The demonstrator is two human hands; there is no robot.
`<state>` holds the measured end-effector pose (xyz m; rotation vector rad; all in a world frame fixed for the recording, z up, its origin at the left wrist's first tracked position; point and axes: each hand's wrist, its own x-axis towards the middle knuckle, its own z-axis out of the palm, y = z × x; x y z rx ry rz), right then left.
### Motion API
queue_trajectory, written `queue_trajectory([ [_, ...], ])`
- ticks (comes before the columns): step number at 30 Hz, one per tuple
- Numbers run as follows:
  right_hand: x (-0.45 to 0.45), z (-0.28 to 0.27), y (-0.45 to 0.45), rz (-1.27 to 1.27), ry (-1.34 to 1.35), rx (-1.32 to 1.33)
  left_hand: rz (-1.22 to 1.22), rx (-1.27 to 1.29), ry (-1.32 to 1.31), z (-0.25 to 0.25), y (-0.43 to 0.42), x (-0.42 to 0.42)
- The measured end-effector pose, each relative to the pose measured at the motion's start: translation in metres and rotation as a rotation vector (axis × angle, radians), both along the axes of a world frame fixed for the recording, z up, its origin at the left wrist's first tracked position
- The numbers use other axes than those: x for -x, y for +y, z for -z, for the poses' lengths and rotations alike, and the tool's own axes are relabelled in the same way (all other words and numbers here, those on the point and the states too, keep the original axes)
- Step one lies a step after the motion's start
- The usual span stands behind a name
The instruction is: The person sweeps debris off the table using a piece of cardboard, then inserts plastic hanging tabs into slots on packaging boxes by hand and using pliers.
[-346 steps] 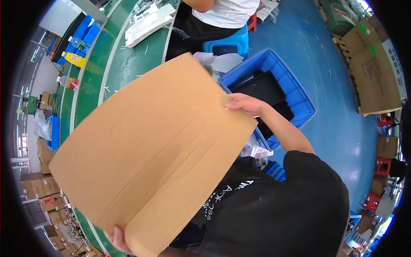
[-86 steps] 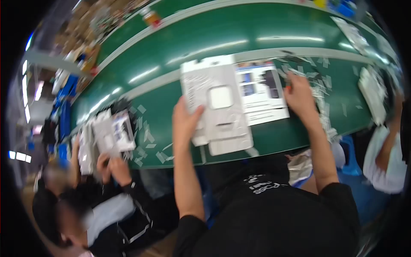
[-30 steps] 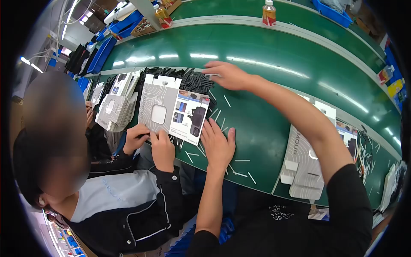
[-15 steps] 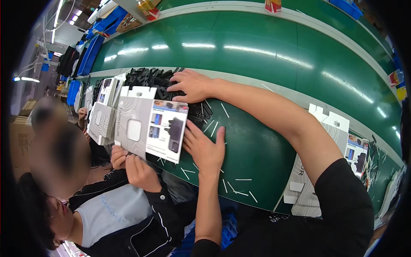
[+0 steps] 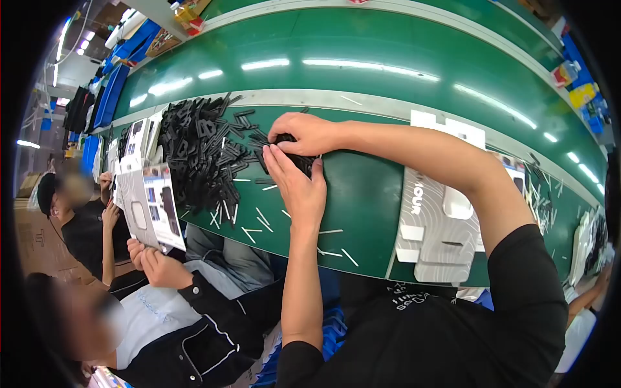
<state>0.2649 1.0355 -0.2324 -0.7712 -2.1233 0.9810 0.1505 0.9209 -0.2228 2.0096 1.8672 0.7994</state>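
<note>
My right hand (image 5: pixel 305 132) curls over a clump of small black plastic pieces (image 5: pixel 304 163) on the green work surface. From the near side, my left hand (image 5: pixel 296 184) cups the same clump, fingers straight and together, thumb apart. The fingertips of both hands meet around the pieces, and my palms hide part of them. Just left of my hands spreads a large heap of black plastic pieces (image 5: pixel 200 145). Thin white sticks (image 5: pixel 259 223) lie scattered near my left wrist.
Flat printed cardboard packages (image 5: pixel 446 258) lie under my right forearm. At left, a co-worker's hand (image 5: pixel 162 266) holds a grey and white printed package (image 5: pixel 139 216); another person sits beyond. A pale ledge (image 5: pixel 375 107) runs behind my hands. Blue bins (image 5: pixel 111 94) stand far left.
My view has shifted right. My hands have come together around a clump of black pieces, away from the heap. The co-worker's package is farther from my left hand, uncovering the heap.
</note>
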Motion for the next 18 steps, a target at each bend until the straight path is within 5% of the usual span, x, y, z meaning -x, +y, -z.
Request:
queue_trajectory([
  [9, -0.094, -0.004, -0.065, 0.088, 0.019, 0.177, 0.236, -0.131, -0.078, 0.008, -0.049, -0.067],
  [18, -0.117, -0.036, -0.096, 0.151, -0.024, 0.162, 0.222, -0.165, -0.21, -0.006, -0.074, -0.083],
])
